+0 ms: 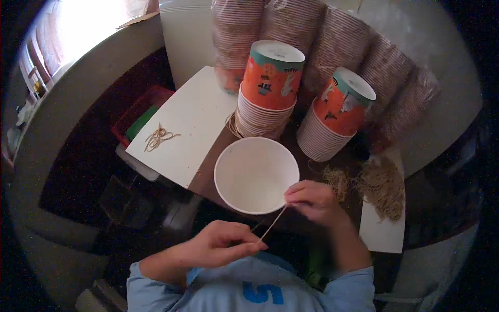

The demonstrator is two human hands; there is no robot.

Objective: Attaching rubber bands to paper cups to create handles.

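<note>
A white paper bucket [247, 174] stands upright at the table's near edge, its open mouth facing up. My right hand [314, 200] is closed at the right side of its rim, with the fingertips pinching one end of a thin beige cord [274, 223]. The cord runs taut down and to the left. Its other part is pinched between the thumb and fingers of my left hand [223, 243], just in front of the bucket. Whether the cord passes through the bucket's wall is hidden by my right fingers.
Two upside-down stacks of orange paper buckets, a left stack [270, 83] and a right stack [338, 112], stand behind. Bagged bucket stacks [338, 39] line the back. Tangled cord [382, 187] lies at right, a few cord pieces [158, 138] at left. A red crate [138, 112] sits beyond.
</note>
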